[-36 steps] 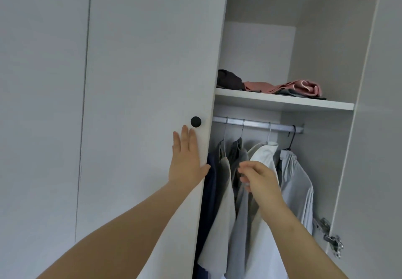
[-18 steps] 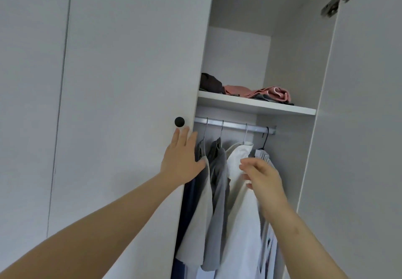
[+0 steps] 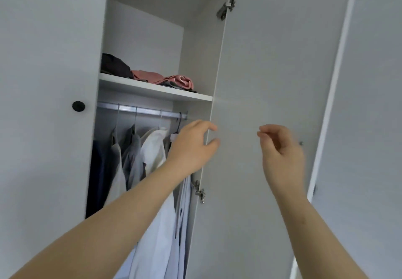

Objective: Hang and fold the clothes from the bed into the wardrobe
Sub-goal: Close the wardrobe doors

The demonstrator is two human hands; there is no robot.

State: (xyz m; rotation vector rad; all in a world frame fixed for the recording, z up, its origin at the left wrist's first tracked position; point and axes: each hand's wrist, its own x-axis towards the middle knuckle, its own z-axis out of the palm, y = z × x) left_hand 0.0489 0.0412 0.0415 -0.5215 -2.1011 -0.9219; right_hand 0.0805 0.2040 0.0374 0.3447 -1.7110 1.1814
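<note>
The wardrobe stands open in front of me. Several garments hang on its metal rail point(image 3: 141, 111): a dark navy one point(image 3: 99, 170), a grey one point(image 3: 132, 154), a white shirt point(image 3: 154, 148) and a light blue shirt point(image 3: 165, 224). My left hand point(image 3: 193, 146) hovers in front of the right end of the rail at the cabinet's side edge, fingers loosely curved and holding nothing. My right hand point(image 3: 280, 148) is raised before the inner face of the open right door point(image 3: 272, 61), fingers loosely curled and empty. The bed is out of view.
The shelf point(image 3: 156, 88) above the rail carries folded pink clothes point(image 3: 165, 78) and a dark bundle point(image 3: 115, 66). The left door point(image 3: 43, 82) with its black knob point(image 3: 78, 106) is closed. Metal hinges point(image 3: 199, 192) stick out at the right door's inner edge.
The view has swung right. My left hand left the left door and moved right to the cabinet's right side; my right hand moved off the hanging shirts to in front of the open door.
</note>
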